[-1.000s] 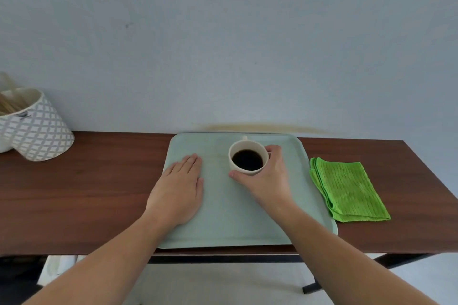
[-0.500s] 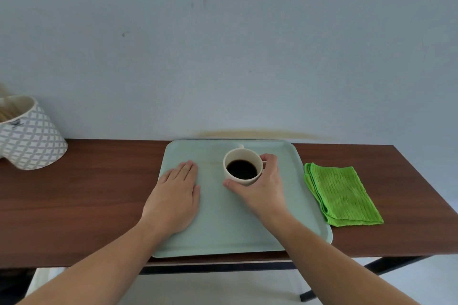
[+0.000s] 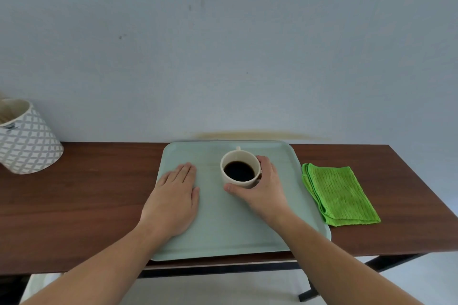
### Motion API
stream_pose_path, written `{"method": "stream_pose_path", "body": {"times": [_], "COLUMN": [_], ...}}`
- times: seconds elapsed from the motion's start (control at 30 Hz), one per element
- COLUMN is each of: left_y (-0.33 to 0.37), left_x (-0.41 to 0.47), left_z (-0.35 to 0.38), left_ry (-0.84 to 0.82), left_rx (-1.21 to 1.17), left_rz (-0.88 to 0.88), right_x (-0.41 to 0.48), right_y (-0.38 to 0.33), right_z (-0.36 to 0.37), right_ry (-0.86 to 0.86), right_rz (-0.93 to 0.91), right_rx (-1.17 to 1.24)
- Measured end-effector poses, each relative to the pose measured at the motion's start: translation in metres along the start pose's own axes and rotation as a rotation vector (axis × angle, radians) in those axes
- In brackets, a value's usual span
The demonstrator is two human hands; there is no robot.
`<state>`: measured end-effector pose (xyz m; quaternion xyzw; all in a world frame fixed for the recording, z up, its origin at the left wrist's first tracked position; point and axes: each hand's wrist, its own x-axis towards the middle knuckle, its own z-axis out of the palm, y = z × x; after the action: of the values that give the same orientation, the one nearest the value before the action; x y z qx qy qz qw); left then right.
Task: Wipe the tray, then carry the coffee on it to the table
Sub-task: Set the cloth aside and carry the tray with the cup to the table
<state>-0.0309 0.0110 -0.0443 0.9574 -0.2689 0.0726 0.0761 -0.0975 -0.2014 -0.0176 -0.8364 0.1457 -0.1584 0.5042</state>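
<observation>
A pale green tray point(image 3: 223, 235) lies on a dark wooden table point(image 3: 86, 195), its near edge over the table's front edge. A cream cup of black coffee point(image 3: 240, 171) stands on the tray's far middle. My right hand point(image 3: 262, 188) wraps around the cup's right and near side, thumb at the front. My left hand point(image 3: 173, 198) lies flat, palm down, on the tray's left part, holding nothing. A folded bright green cloth point(image 3: 339, 195) rests on the table just right of the tray.
A white pot with a grey lattice pattern point(image 3: 24, 141) stands at the table's far left. A plain wall rises directly behind the table. The table's right end is near the cloth, with black legs and pale floor below.
Both hands and the cup keep their places on the tray. The view has tilted up a little, so the table sits lower in the frame.
</observation>
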Motion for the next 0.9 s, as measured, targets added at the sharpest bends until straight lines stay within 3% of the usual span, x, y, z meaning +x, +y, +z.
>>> {"method": "stream_pose_path", "body": {"times": [0.53,0.8,0.9], "left_y": [0.001,-0.001,-0.003], "left_x": [0.0,-0.002,-0.004], "left_z": [-0.003,-0.002,-0.003], "left_ry": [-0.017,-0.014,-0.021], "left_rx": [0.036,0.028,0.01], "left_rz": [0.007,0.02,0.029], "right_x": [0.048,0.042,0.023], "right_y": [0.002,0.012,0.019], "right_z": [-0.041,-0.047,-0.05], "right_ry": [-0.636,-0.618,-0.491], "right_rz": [-0.027,0.013,-0.071], "right_rx": [0.047,0.024,-0.146]}}
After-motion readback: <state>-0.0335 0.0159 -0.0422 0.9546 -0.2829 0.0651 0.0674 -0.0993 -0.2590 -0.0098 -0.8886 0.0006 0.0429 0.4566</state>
